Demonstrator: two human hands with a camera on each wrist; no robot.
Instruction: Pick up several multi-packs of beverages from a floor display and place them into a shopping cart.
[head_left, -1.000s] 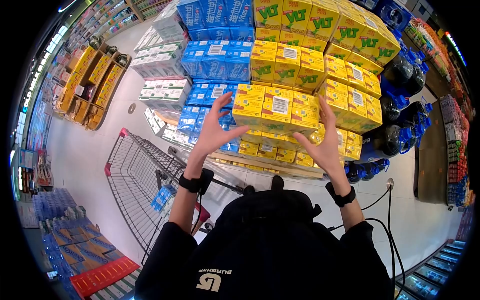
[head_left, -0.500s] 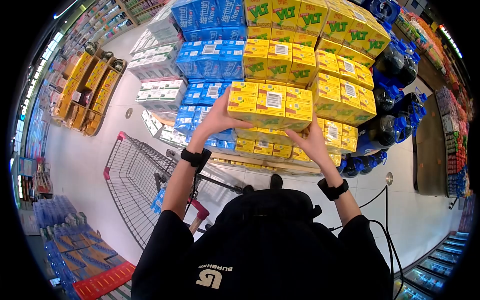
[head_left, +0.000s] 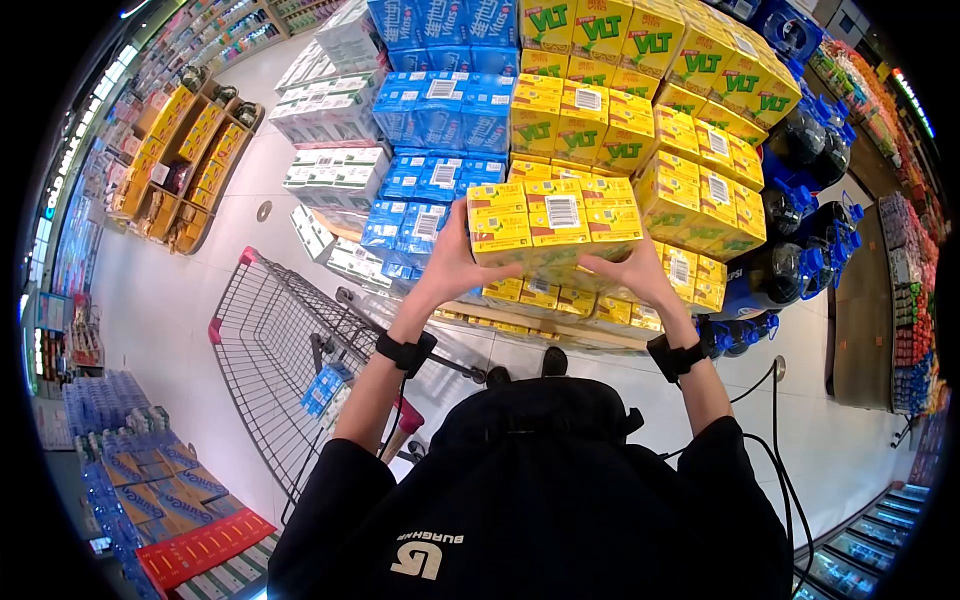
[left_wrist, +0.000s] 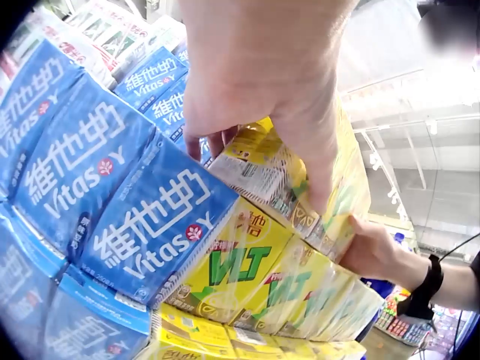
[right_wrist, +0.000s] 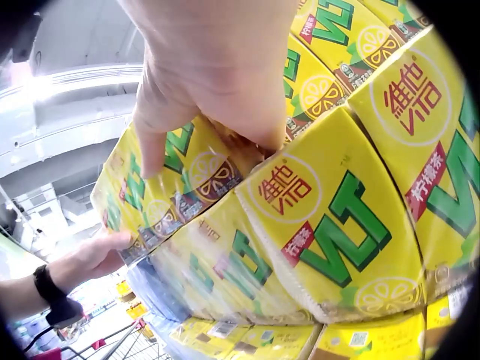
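A yellow shrink-wrapped pack of VLT lemon tea cartons (head_left: 560,232) is at the front of the stacked display, with a barcode on its upper face. My left hand (head_left: 458,262) grips its left end, thumb along the side facing me. At the opposite end my right hand (head_left: 640,270) holds it the same way. In the left wrist view the pack (left_wrist: 300,187) sits close over another row of yellow cartons (left_wrist: 255,259). Some fingers of both hands are hidden behind the pack.
Blue Vitasoy packs (head_left: 420,110) stand left of the yellow ones, with white packs (head_left: 330,110) beyond. Large dark bottles (head_left: 775,275) line the right side. A wire shopping cart (head_left: 270,350) with a blue-and-white pack (head_left: 325,390) stands at my left. Cables (head_left: 780,480) hang at my right.
Both hands were held apart at the ends of the yellow pack; they have come inward and now grip it. The pack has shifted slightly toward me from the stack.
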